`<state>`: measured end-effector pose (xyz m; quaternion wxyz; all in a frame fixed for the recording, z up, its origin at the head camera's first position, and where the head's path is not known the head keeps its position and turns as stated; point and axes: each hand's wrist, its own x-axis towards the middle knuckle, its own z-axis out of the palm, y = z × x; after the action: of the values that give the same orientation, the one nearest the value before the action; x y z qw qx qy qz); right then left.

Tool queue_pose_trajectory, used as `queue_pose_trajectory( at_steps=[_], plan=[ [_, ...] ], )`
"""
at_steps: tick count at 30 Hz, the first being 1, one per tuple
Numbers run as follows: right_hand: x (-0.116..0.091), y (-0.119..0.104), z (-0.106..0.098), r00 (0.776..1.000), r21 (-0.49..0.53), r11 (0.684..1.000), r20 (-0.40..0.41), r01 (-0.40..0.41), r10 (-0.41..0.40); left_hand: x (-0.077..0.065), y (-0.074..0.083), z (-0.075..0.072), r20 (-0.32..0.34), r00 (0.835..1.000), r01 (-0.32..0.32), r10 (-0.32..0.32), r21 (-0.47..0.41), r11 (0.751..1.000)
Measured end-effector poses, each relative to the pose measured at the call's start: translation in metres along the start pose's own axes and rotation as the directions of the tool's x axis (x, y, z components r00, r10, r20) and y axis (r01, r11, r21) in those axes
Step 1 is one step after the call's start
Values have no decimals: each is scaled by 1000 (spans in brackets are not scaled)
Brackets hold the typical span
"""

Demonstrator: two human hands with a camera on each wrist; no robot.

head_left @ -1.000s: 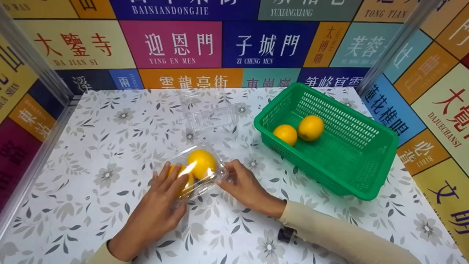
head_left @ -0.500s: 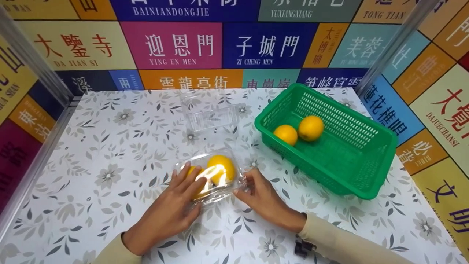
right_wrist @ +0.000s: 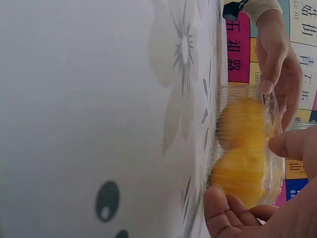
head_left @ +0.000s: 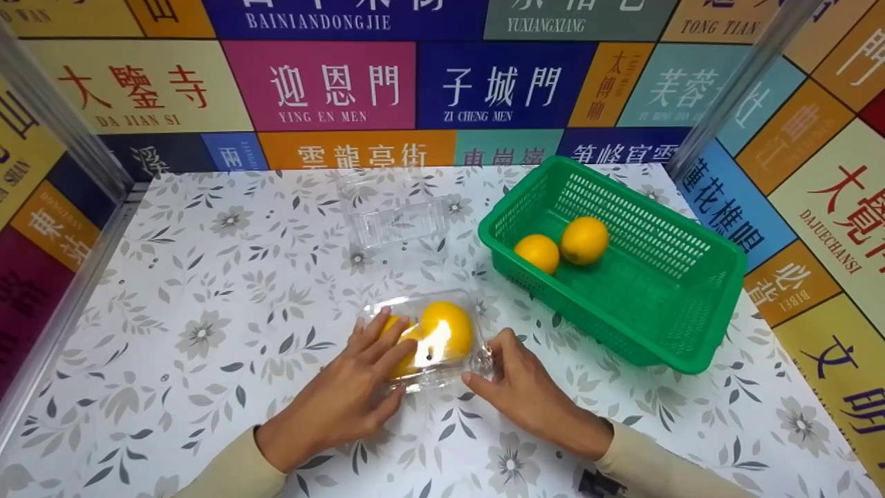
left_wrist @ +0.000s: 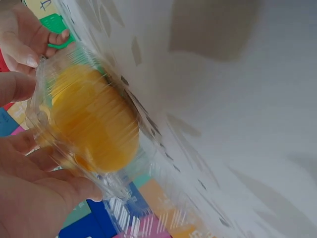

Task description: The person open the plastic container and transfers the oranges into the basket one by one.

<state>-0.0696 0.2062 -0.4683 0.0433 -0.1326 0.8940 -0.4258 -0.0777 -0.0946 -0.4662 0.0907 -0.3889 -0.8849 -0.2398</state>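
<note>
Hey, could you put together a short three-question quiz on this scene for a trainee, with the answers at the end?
1. How many fruits lie in the green basket?
2. True or false: the clear container under the person's hands sits inside the green basket.
3. Which end of that clear container does the right hand hold? A) The end nearer the basket. B) The end farther from the basket.

Key: 1. Two. 2. False; it is outside the basket. 3. A.
</note>
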Motion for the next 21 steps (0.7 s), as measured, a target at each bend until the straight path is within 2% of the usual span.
queue_pose_trajectory(
  at_steps=[6,21],
  plan=[
    [-10,2,-6,997,-26,997,-6,-73,72,6,6,5,28,999,-17,17,3,1000],
    [-23,2,-8,994,-50,995,-73,-89,85,11,16,10,91,995,-28,28,-4,1000]
  ],
)
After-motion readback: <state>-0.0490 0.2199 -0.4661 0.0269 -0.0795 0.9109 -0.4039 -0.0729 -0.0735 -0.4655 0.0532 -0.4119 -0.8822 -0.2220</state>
